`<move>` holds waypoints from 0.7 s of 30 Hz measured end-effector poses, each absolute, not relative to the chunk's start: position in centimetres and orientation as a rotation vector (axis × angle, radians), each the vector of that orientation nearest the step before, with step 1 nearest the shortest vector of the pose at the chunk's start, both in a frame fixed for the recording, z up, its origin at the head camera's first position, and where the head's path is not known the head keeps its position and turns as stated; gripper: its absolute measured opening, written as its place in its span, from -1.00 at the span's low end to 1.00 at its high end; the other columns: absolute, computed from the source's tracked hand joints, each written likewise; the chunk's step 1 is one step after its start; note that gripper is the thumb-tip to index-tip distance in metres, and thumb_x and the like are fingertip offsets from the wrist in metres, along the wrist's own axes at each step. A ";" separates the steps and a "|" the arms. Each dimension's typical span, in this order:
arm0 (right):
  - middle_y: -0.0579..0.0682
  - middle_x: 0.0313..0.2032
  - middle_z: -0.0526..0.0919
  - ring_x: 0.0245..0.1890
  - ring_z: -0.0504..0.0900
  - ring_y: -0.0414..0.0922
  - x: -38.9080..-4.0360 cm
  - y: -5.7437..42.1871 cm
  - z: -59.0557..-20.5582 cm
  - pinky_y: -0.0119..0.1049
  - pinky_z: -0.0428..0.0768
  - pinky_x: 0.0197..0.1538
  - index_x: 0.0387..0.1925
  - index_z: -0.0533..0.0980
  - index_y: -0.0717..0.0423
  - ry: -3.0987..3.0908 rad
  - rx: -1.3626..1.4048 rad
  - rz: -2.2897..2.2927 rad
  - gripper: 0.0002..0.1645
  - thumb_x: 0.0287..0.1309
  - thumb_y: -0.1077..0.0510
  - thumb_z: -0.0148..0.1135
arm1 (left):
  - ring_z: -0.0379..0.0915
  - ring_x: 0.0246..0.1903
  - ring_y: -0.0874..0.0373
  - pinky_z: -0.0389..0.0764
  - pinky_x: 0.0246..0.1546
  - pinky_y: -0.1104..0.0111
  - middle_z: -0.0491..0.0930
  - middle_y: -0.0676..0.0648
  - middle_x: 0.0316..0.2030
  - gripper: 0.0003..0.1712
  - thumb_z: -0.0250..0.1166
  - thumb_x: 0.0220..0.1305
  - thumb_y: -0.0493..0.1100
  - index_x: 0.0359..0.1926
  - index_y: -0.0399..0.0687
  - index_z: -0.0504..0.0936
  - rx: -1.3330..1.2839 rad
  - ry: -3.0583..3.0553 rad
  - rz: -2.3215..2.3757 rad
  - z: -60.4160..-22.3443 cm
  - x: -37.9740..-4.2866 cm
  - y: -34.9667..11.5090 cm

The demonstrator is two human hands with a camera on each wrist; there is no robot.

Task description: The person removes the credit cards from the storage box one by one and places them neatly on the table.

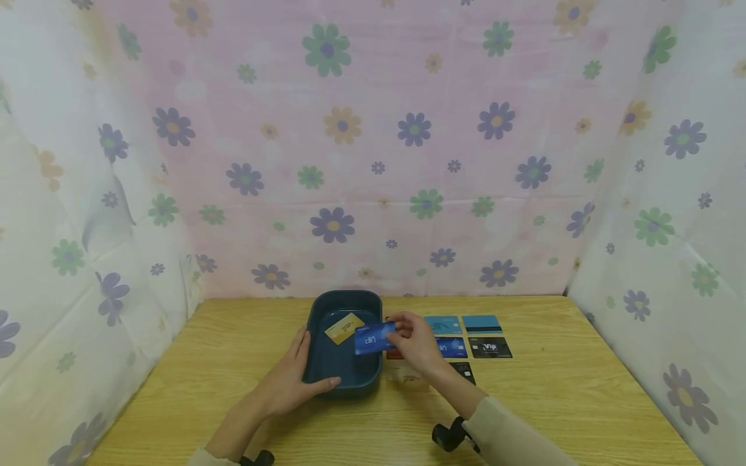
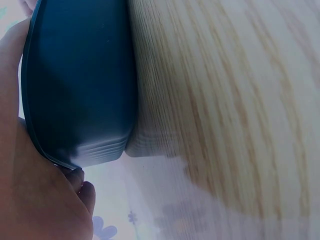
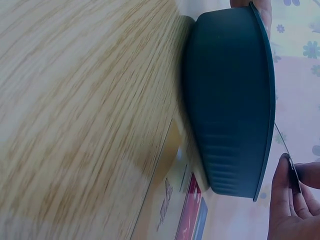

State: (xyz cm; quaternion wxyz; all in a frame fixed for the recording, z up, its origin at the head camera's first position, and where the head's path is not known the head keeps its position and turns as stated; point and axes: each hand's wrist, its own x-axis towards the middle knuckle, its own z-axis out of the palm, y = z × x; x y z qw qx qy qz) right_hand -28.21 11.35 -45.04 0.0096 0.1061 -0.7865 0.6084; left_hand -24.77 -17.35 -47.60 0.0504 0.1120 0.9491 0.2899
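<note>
The right hand (image 1: 415, 342) pinched a dark blue card (image 1: 375, 337) by its right end, thumb and fingers curled onto it, and held it over the right rim of a dark teal rectangular tray (image 1: 322, 309). The card sat tilted, its left part above the tray's inside and clear of the floor. In the right wrist view the card (image 3: 286, 150) appeared only as a thin edge (seen almost end-on) between the fingertips (image 3: 284, 176), just above the tray's rim (image 3: 265, 100).

The left hand (image 1: 290, 380) rested against the tray's near left side, fingers fairly straight along the left wall and the thumb laid across the front wall; it braced the tray rather than closing round it. The left wrist view showed the tray's outer wall (image 2: 80, 80) pressed to the palm (image 2: 30, 190).

Inside the tray lay 1 gold card (image 1: 344, 328), askew on the floor.

On the wooden table (image 1: 233, 349) to the right of the tray, more cards lay flat in rows: 2 light blue ones (image 1: 481, 323) at the back, a dark blue one (image 1: 452, 347) and a black VIP card (image 1: 491, 347) in the middle, another black card (image 1: 464, 371) nearer, and a red one (image 1: 394, 353) partly hidden under the right hand. A flowered cloth (image 1: 373, 149) enclosed the table on 3 sides.
</note>
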 end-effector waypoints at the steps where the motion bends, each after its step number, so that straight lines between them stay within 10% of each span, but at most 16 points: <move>1: 0.17 -0.08 0.65 -0.11 0.66 0.00 -28.2 11.5 -45.0 -0.17 0.69 -0.08 0.08 0.58 0.29 -2.460 0.324 1.897 -0.69 0.32 0.35 0.30 | -0.14 0.55 -0.31 0.18 0.41 -0.24 -0.40 -0.18 0.64 0.47 0.31 0.13 0.55 0.63 -0.22 -0.27 0.343 2.891 0.883 -47.6 -24.8 -17.3; 21: 0.16 -0.09 0.64 -0.15 0.69 -0.05 -28.0 15.4 -45.3 0.02 0.69 -0.07 0.09 0.58 0.30 -2.497 0.211 1.890 -0.67 0.31 0.37 0.30 | -0.12 0.54 -0.33 0.21 0.39 -0.25 -0.43 -0.16 0.64 0.47 0.31 0.14 0.54 0.64 -0.21 -0.29 0.348 2.880 0.895 -47.7 -24.8 -17.5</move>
